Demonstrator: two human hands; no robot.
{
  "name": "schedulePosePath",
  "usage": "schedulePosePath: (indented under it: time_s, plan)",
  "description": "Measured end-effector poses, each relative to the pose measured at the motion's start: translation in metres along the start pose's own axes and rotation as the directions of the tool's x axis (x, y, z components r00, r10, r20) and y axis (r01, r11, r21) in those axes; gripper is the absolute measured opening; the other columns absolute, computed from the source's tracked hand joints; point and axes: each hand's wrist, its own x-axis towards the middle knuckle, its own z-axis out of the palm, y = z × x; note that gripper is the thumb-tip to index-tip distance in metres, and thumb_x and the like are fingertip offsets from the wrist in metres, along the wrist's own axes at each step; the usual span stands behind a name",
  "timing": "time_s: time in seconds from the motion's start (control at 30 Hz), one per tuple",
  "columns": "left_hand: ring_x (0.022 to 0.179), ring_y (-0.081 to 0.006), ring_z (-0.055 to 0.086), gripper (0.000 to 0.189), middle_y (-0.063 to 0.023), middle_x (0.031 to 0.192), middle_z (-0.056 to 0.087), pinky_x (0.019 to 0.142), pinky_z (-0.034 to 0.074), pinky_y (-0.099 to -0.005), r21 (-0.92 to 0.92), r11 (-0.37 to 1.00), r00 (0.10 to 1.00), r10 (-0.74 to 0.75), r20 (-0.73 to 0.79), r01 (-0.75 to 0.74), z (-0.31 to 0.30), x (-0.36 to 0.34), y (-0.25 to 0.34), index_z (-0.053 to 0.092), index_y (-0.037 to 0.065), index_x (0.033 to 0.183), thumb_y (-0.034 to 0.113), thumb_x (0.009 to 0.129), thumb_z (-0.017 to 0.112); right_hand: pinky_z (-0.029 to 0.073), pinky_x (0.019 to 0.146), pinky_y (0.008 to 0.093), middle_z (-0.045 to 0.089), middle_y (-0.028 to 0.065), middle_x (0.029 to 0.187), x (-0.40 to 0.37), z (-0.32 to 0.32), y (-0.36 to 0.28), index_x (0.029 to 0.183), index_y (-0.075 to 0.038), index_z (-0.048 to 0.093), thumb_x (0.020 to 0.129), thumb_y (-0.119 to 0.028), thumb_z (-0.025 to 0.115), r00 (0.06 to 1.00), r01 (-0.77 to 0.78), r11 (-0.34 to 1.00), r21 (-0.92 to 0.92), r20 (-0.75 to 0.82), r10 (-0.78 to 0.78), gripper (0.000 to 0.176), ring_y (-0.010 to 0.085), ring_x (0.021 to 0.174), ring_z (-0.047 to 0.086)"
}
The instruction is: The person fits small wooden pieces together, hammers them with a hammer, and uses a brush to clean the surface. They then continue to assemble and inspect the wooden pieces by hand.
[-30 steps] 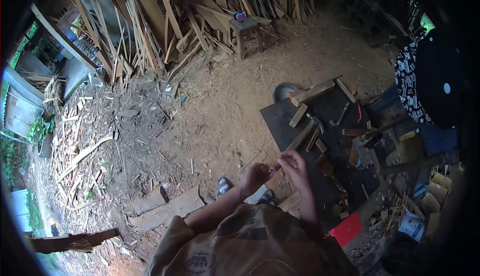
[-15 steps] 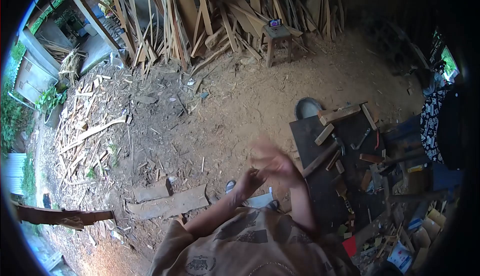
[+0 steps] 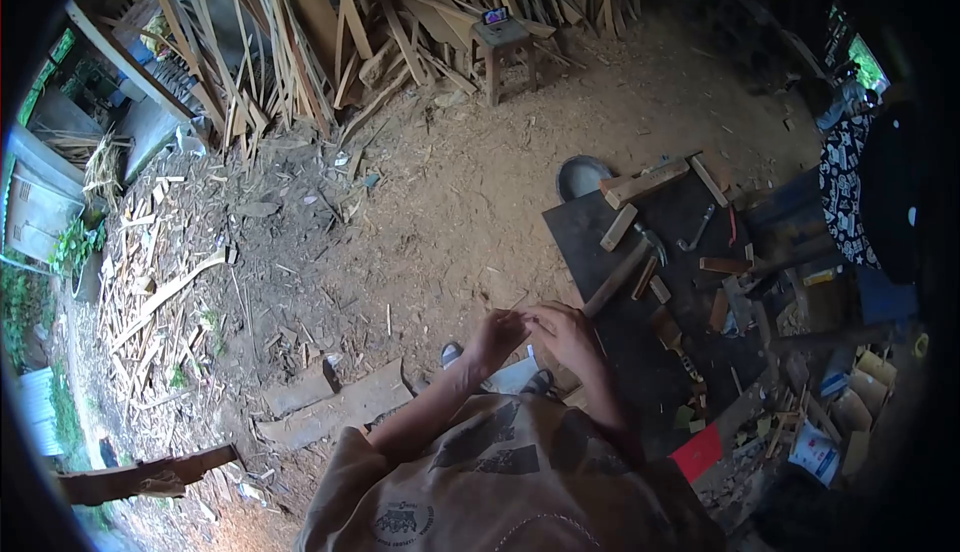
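Note:
Both of my hands meet in front of my shirt, over the dirt floor. My left hand (image 3: 497, 339) has its fingers curled, with the fingertips touching those of my right hand (image 3: 562, 334). The right fingers are bent toward the left ones. Whether something small lies between the fingertips is too small to make out. Right of my hands is a dark board (image 3: 640, 352) on the ground, bearing a hammer (image 3: 652, 242), wood blocks (image 3: 619, 228) and a metal wrench-like tool (image 3: 698, 229).
A round grey basin (image 3: 583, 179) sits at the board's far edge. A stool (image 3: 503, 52) holding a phone (image 3: 495, 16) stands near leaning planks (image 3: 290, 42). Scrap wood (image 3: 150, 292) covers the left ground. A person in dark clothing (image 3: 885, 202) is at the right.
My right hand, blurred and raised with fingers spread before, has come down against my left hand with its fingers bent. The whole view has shifted slightly.

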Motion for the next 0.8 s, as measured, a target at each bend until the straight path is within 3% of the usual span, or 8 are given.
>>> schedulePosePath:
  time_s: [0.13, 0.23, 0.47, 0.57, 0.67, 0.7, 0.77, 0.8]
  plan:
    - [0.117, -0.0289, 0.065, 0.041, -0.0173, 0.121, 0.069, 0.112, 0.048, -0.04, -0.171, 0.965, 0.909, -0.115, 0.4, 0.197, -0.009, 0.027, -0.024, 0.059, -0.004, 0.131, 0.025, 0.103, 0.051, 0.057, 0.08, 0.0424, 0.074, 0.0166, 0.1, -0.022, -0.002, 0.033, 0.108, -0.002, 0.074, 0.091, -0.009, 0.072, 0.988, 0.025, 1.0, -0.009, -0.155, -0.027, 0.018, 0.0356, 0.092, 0.073]
    - [0.118, -0.0286, 0.064, 0.044, -0.0175, 0.123, 0.067, 0.112, 0.048, -0.0401, 0.049, 0.996, 0.995, -0.064, -0.082, 0.068, 0.05, -0.003, -0.028, 0.056, -0.004, 0.136, 0.026, 0.104, 0.051, 0.056, 0.079, 0.0427, 0.072, 0.0163, 0.095, -0.029, -0.01, 0.042, 0.1, -0.001, 0.073, 0.09, -0.009, 0.073, 0.986, 0.014, 0.994, 0.105, -0.164, 0.004, 0.013, 0.0358, 0.09, 0.071]
    - [0.127, -0.0332, 0.06, 0.045, -0.0223, 0.134, 0.063, 0.116, 0.046, -0.0412, -0.002, 1.0, 0.997, -0.026, -0.073, 0.026, 0.036, -0.016, -0.007, 0.054, -0.005, 0.135, 0.028, 0.105, 0.052, 0.054, 0.081, 0.0394, 0.071, 0.0147, 0.093, -0.01, -0.011, 0.024, 0.097, -0.001, 0.072, 0.09, -0.009, 0.075, 0.979, 0.042, 0.991, 0.127, -0.203, -0.016, 0.011, 0.0339, 0.092, 0.071]
    - [0.133, -0.0362, 0.058, 0.043, -0.0247, 0.139, 0.061, 0.117, 0.045, -0.042, -0.055, 0.998, 0.998, 0.005, -0.056, -0.008, 0.026, -0.025, 0.023, 0.055, -0.006, 0.132, 0.027, 0.105, 0.054, 0.054, 0.079, 0.0299, 0.075, 0.0047, 0.099, 0.018, -0.004, 0.036, 0.107, -0.001, 0.074, 0.099, -0.013, 0.074, 0.94, 0.016, 0.886, 0.464, -0.308, 0.145, 0.014, 0.0127, 0.088, 0.069]
    - [0.135, -0.0385, 0.056, 0.041, -0.0268, 0.141, 0.059, 0.117, 0.045, -0.0438, -0.088, 0.995, 0.994, 0.047, -0.1, -0.055, 0.005, -0.041, 0.05, 0.054, -0.007, 0.129, 0.025, 0.104, 0.054, 0.047, 0.074, 0.0239, 0.073, 0.0014, 0.103, 0.076, -0.015, 0.036, 0.114, -0.005, 0.073, 0.101, -0.023, 0.073, 0.71, 0.155, 0.656, 0.738, -0.546, 0.446, 0.023, 0.0072, 0.081, 0.059]
    - [0.135, -0.0387, 0.056, 0.041, -0.0272, 0.141, 0.058, 0.117, 0.045, -0.0445, -0.111, 0.991, 0.991, 0.061, -0.115, -0.074, -0.008, -0.041, 0.059, 0.054, -0.007, 0.129, 0.025, 0.104, 0.054, 0.044, 0.075, 0.023, 0.072, 0.0014, 0.108, 0.106, -0.016, 0.049, 0.116, -0.006, 0.073, 0.1, -0.023, 0.072, 0.567, 0.308, 0.433, 0.847, -0.529, 0.632, 0.023, 0.0056, 0.082, 0.055]
    - [0.135, -0.0392, 0.056, 0.04, -0.0277, 0.142, 0.058, 0.117, 0.045, -0.0456, -0.17, 0.981, 0.986, 0.063, -0.156, -0.089, -0.027, -0.044, 0.061, 0.054, -0.007, 0.128, 0.024, 0.104, 0.054, 0.043, 0.075, 0.0219, 0.072, 0.0016, 0.117, 0.159, 0.009, 0.066, 0.124, -0.006, 0.072, 0.099, -0.021, 0.073, 0.539, 0.377, 0.277, 0.884, -0.452, 0.711, 0.029, 0.007, 0.082, 0.053]
    - [0.135, -0.0395, 0.056, 0.039, -0.0279, 0.142, 0.058, 0.117, 0.046, -0.0461, -0.189, 0.978, 0.982, 0.056, -0.183, -0.091, -0.035, -0.046, 0.065, 0.055, -0.007, 0.128, 0.024, 0.104, 0.053, 0.05, 0.078, 0.0215, 0.073, 0.0053, 0.125, 0.17, -0.002, -0.049, 0.131, -0.006, 0.07, 0.098, -0.016, 0.072, 0.69, 0.15, 0.379, 0.913, -0.372, 0.622, 0.035, 0.0098, 0.085, 0.062]
